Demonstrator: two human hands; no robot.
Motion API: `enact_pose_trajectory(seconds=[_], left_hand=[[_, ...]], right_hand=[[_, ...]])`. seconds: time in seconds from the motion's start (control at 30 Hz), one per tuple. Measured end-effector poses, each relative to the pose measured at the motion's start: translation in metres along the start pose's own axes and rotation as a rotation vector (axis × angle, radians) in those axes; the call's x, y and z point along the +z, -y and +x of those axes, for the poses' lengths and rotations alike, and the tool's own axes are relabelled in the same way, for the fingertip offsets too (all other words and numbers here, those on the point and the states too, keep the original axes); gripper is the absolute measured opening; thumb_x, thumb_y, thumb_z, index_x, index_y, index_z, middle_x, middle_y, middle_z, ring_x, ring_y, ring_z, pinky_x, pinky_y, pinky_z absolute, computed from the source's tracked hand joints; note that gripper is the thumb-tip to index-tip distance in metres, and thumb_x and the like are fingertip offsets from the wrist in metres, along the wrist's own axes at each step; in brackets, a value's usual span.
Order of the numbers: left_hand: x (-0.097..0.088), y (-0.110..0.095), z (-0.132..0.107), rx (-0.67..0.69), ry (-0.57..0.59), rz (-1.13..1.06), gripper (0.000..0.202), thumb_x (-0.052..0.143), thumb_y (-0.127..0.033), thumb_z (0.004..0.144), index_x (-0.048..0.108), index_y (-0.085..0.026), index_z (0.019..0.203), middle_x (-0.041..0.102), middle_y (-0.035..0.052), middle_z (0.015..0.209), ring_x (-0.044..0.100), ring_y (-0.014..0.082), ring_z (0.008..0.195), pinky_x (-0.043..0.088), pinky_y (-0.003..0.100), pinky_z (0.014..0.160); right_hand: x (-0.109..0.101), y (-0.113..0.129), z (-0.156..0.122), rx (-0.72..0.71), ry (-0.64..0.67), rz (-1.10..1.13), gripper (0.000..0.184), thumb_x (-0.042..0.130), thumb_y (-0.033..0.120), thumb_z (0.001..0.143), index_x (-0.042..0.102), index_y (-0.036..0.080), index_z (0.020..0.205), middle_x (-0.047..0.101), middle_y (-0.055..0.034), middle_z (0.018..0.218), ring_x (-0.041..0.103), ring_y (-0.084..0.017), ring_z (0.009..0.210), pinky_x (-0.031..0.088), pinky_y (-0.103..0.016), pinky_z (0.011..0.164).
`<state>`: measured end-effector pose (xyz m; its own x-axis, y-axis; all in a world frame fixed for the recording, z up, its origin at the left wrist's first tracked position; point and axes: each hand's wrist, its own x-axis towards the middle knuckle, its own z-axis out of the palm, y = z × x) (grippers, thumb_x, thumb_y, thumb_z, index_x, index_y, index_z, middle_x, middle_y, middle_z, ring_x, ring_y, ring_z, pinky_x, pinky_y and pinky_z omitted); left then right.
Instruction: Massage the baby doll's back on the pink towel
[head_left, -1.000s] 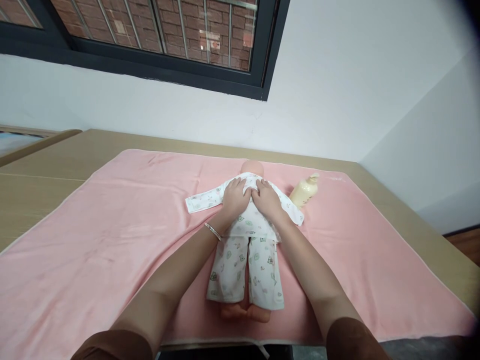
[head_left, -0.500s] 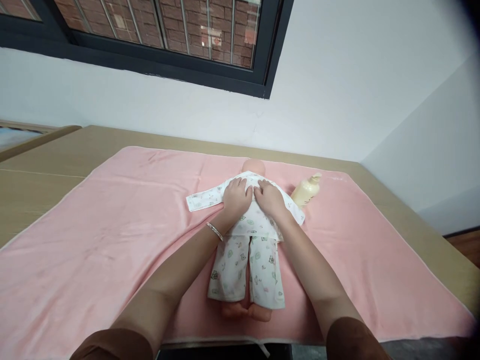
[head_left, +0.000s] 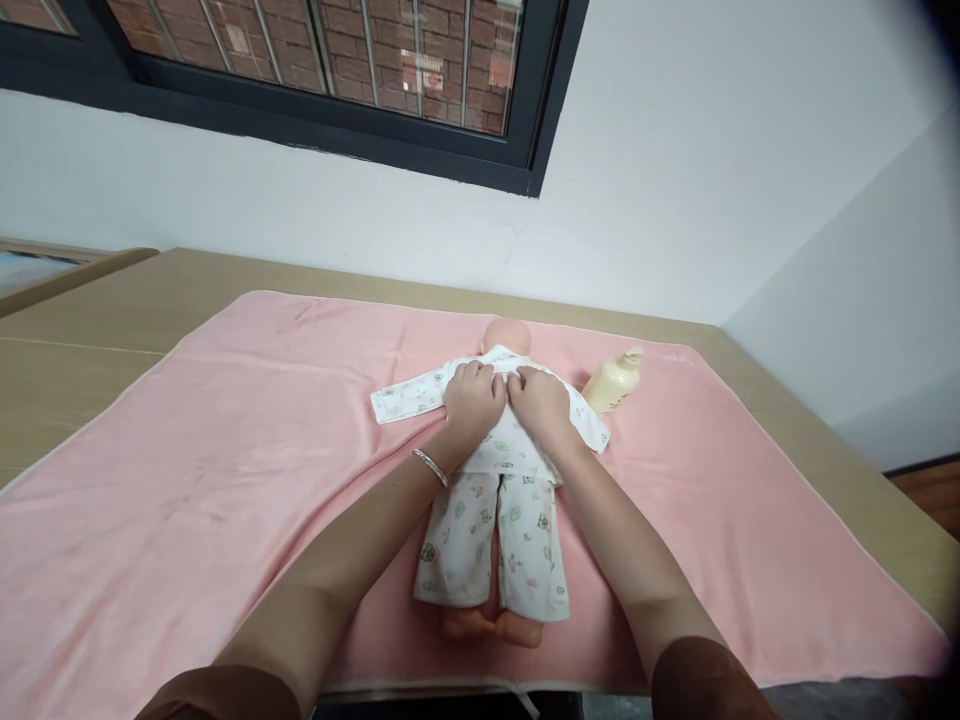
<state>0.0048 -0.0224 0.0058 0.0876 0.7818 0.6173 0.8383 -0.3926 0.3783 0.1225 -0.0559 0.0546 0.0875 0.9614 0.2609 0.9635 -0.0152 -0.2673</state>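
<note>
A baby doll [head_left: 507,338] lies on a pink blanket with its head away from me and its bare feet toward me. It wears a white printed long-sleeved shirt [head_left: 511,445] and matching trousers [head_left: 461,540]. My left hand [head_left: 476,400], below a silver bangle, has its fingers curled into the shirt at the chest. Beside it, my right hand [head_left: 538,402] also bunches the shirt with bent fingers, the two thumbs close together. A fold of cloth rises between the hands. The fingertips are partly hidden.
The pink blanket [head_left: 247,480] covers much of a wooden table [head_left: 172,300]. A cream pump bottle [head_left: 611,382] lies tilted by the doll's sleeve on the right. Behind the table stand a white wall [head_left: 637,220] and a dark-framed window [head_left: 517,150].
My fingers, flatter on the shirt's chest before, have curled in and gathered the cloth. The collar has drawn down slightly, showing more of the doll's head. The bottle has stayed put.
</note>
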Motion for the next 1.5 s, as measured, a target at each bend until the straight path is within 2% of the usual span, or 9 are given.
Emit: enact_pose_trajectory(seconds=[0.07,0.17,0.27,0.47,0.83,1.5], left_hand=[[0.003,0.002,0.002,-0.005,0.029,-0.03,0.031,0.043,-0.03,0.096,0.068,-0.017,0.109,0.069,0.0125,0.112,0.061,0.0277,0.109,0.05,0.042,0.095],[0.009,0.007,0.006,0.018,0.092,-0.088,0.039,0.042,-0.032,0.096,0.061,-0.015,0.126,0.062,0.0145,0.134,0.054,0.0288,0.128,0.043,0.047,0.112],[0.015,0.011,0.008,0.007,0.139,-0.121,0.044,0.042,-0.033,0.096,0.056,-0.014,0.134,0.056,0.014,0.144,0.047,0.0297,0.138,0.035,0.05,0.12],[0.018,0.013,0.008,-0.028,0.167,-0.154,0.046,0.043,-0.034,0.096,0.056,-0.015,0.135,0.055,0.0133,0.146,0.045,0.0291,0.14,0.032,0.051,0.122],[0.019,0.015,0.01,-0.019,0.149,-0.185,0.044,0.043,-0.037,0.096,0.058,-0.017,0.132,0.057,0.0119,0.144,0.047,0.0285,0.139,0.035,0.052,0.121],[0.011,0.009,0.009,-0.04,0.145,-0.188,0.044,0.047,-0.032,0.094,0.059,-0.013,0.132,0.057,0.0139,0.144,0.048,0.0285,0.138,0.034,0.048,0.122]], right_hand=[[0.011,-0.005,0.004,0.019,-0.057,0.056,0.04,0.035,0.034,0.101,0.068,0.015,0.114,0.07,-0.0145,0.118,0.062,-0.028,0.112,0.046,-0.036,0.092],[0.029,-0.015,0.012,-0.023,-0.11,0.124,0.049,0.035,0.031,0.1,0.055,0.006,0.137,0.054,-0.0189,0.144,0.044,-0.03,0.138,0.034,-0.041,0.114],[0.041,-0.021,0.016,-0.054,-0.101,0.168,0.054,0.034,0.032,0.1,0.049,0.003,0.143,0.047,-0.0195,0.15,0.036,-0.03,0.145,0.026,-0.045,0.121],[0.043,-0.023,0.018,-0.063,-0.116,0.175,0.055,0.034,0.031,0.099,0.049,0.003,0.143,0.048,-0.0192,0.149,0.038,-0.03,0.144,0.026,-0.045,0.122],[0.04,-0.021,0.016,-0.047,-0.094,0.166,0.056,0.032,0.032,0.099,0.048,0.002,0.144,0.047,-0.0193,0.15,0.036,-0.031,0.144,0.026,-0.045,0.122],[0.039,-0.021,0.016,-0.042,-0.093,0.163,0.055,0.033,0.032,0.1,0.048,0.003,0.145,0.048,-0.0176,0.15,0.037,-0.03,0.144,0.026,-0.044,0.122]])
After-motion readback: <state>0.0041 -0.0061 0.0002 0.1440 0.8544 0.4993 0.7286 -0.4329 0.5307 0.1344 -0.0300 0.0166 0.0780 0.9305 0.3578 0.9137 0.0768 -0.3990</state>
